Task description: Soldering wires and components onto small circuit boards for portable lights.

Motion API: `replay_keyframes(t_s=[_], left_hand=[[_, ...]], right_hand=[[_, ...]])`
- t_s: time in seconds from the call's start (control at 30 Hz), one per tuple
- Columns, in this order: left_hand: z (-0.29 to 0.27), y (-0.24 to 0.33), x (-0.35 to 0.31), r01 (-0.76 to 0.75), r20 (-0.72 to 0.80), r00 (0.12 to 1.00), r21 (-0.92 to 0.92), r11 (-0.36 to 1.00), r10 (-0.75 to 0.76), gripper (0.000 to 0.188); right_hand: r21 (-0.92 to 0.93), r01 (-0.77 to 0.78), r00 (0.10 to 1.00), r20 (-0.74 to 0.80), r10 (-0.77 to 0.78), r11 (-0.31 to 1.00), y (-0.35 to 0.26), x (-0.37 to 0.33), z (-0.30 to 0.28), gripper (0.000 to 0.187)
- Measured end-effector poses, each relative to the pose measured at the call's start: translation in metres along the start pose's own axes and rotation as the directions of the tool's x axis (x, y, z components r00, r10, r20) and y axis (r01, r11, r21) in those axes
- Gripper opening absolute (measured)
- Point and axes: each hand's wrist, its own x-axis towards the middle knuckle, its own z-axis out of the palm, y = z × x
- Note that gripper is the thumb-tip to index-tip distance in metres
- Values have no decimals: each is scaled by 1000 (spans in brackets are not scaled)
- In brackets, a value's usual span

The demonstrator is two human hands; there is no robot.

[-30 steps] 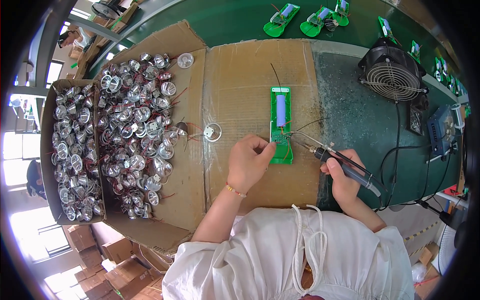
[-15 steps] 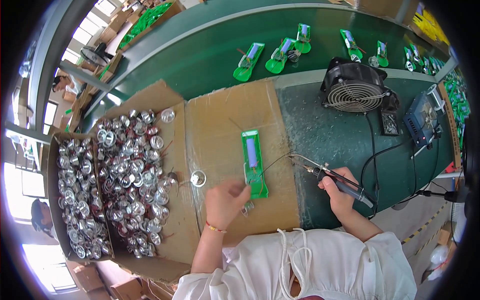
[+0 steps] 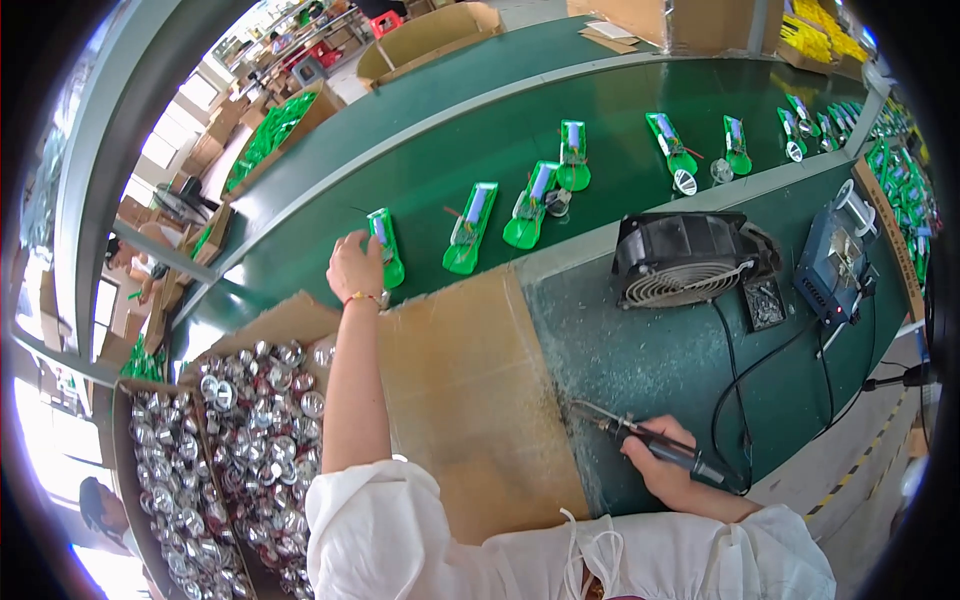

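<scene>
My left hand (image 3: 357, 268) is stretched far forward to the green conveyor belt (image 3: 330, 200). Its fingers close on the left edge of a green plastic housing (image 3: 388, 250) that carries a purple battery cell; their tips are partly hidden. In my right hand (image 3: 662, 462) is a soldering iron (image 3: 680, 455) with a dark handle, its tip pointing left over the green bench. Between my arms lies the cardboard work surface (image 3: 460, 380). A small clear-and-silver piece (image 3: 384, 299) shows by my left wrist.
Several similar housings (image 3: 471, 228) lie along the belt. A box of silver lamp cups (image 3: 265, 430) stands at left. A black fan (image 3: 680, 262), a metal tray (image 3: 765, 305) and a blue soldering station (image 3: 832, 260) sit at right, with black cables (image 3: 738, 370) across the bench.
The housing has gone from the cardboard to the belt's left part, with my left hand reaching forward beside it. The view has shifted; my right hand still grips the soldering iron.
</scene>
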Motion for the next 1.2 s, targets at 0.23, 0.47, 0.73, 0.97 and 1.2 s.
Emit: replay_keyframes(t_s=[0.23,0.47,0.73,0.97,1.2], left_hand=[[64,132,-30,-343,436,845,0,939,309,22],[-10,88,-126,-263,400,870,-120,957,289,24],[-115,-6,-277,-50,-21,998,56,997,51,30],[-118,-39,-292,-102,172,984,305,947,51,28],[-113,-25,-318,-221,95,965,-212,952,245,13]], right_hand=[[8,104,994,17,-104,995,-4,2,0,17],[81,-4,1000,14,3,997,0,4,0,15],[119,18,999,30,-22,993,0,3,2,11],[158,53,997,-57,-44,986,0,-4,7,11],[182,99,995,-45,-92,978,-8,-14,8,14]])
